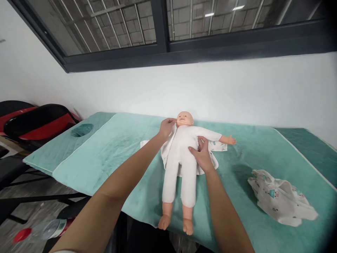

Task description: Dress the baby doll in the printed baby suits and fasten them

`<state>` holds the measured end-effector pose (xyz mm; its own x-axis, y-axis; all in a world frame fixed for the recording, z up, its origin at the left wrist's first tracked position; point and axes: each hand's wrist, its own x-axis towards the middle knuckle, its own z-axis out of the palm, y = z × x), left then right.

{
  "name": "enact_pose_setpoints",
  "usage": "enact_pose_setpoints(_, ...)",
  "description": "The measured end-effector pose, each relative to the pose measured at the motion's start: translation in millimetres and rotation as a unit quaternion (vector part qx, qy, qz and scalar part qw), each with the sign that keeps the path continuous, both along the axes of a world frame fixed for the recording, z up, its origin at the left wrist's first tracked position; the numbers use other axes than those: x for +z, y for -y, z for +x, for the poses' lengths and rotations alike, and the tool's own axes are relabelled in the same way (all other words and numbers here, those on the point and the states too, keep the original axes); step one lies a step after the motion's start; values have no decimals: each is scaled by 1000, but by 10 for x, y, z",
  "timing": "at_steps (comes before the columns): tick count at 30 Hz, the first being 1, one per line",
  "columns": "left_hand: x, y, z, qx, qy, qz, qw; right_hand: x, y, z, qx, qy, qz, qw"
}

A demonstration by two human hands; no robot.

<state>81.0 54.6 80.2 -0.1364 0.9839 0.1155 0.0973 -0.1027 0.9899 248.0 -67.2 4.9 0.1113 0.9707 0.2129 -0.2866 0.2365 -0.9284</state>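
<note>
A baby doll [181,147] with a white cloth body lies on its back, its head towards the wall and its bare feet near the table's front edge. Under its torso a white printed baby shirt [214,163] is spread open, one sleeve out to the right. My left hand [167,128] is closed in a pinch on the shirt's edge beside the doll's head and shoulder. The doll's arm on that side is hidden. My right hand [202,153] grips the doll's side at the waist, thumb on the belly. The doll's other arm stretches out to the right.
The doll rests on a green padded table cover [105,158] with a face hole [82,130] at the left. A crumpled printed garment [281,198] lies at the right. Chairs [39,123] and a red-capped bottle [44,230] are at the left; wall and window stand behind.
</note>
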Motion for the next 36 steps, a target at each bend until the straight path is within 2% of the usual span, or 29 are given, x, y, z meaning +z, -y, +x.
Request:
enact_pose_setpoints(3,130,53,146,-9,-1,3,1000,-15,-12,-56,30,-53,11,998)
enact_pose_setpoints(6,294,157,152,-38,-23,1,999,-87,-68,-132,47,-97,-29,994)
enact_pose_setpoints(8,430,256,92,-101,-78,-39,991,-152,-117,-178,51,-100,-59,992)
enact_pose_setpoints(12,737,552,-71,-254,-161,-130,945,-234,-184,-221,38,-90,-82,992)
enact_pose_setpoints(14,847,754,-124,-280,-155,-111,941,-238,-190,-221,25,-78,-92,992)
enact_pose_setpoints(16,881,967,-148,-288,-154,-61,943,-230,-185,-217,18,-55,-97,994)
enact_pose_setpoints(19,773,1214,-174,-298,-192,28,935,-226,-170,-210,14,-27,-93,995)
enact_pose_setpoints(20,702,1259,-193,-282,-215,51,934,-231,-165,-208,13,-25,-90,996)
enact_pose_setpoints(22,530,1297,-252,-204,-284,76,934,-250,-158,-206,11,-32,-89,995)
enact_pose_setpoints(24,341,1293,-320,-132,-374,64,916,-272,-158,-205,-3,-50,-100,994)
enact_pose_setpoints(25,250,1289,-349,-125,-417,47,899,-281,-160,-206,-15,-60,-110,992)
enact_pose_setpoints(27,93,1293,-379,-144,-478,22,866,-289,-166,-207,-33,-75,-135,988)
enact_pose_setpoints(29,-7,1315,-367,-162,-498,27,852,-282,-169,-209,-34,-81,-153,984)
enact_pose_setpoints(32,-15,1360,-301,-193,-447,49,872,-254,-156,-209,-14,-86,-150,985)
enact_pose_setpoints(34,64,1382,-248,-231,-378,40,896,-235,-140,-196,7,-87,-139,986)
enact_pose_setpoints(36,178,1391,-189,-272,-326,24,905,-218,-130,-164,34,-82,-122,989)
